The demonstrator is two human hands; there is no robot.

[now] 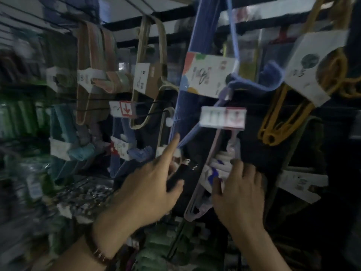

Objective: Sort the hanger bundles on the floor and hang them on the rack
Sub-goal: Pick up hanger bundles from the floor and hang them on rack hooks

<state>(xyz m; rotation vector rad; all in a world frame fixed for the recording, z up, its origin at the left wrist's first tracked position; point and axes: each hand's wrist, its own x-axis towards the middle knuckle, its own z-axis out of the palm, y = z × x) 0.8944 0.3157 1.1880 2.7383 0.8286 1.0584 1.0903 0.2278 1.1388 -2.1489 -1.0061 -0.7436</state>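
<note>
Hanger bundles [209,75] on rack [254,26]; side by side

Both forearms raised, backs of hands to camera. Left hand [148,188]: index finger straight, pointing up, thumb spread, beaded band at wrist. Right hand [239,194]: fingers curled over a pale hanger bundle [222,160].

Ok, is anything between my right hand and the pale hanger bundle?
Nothing visible. The right hand grips the pale bundle low down; the left hand points at the blue bundle beside it.
</note>
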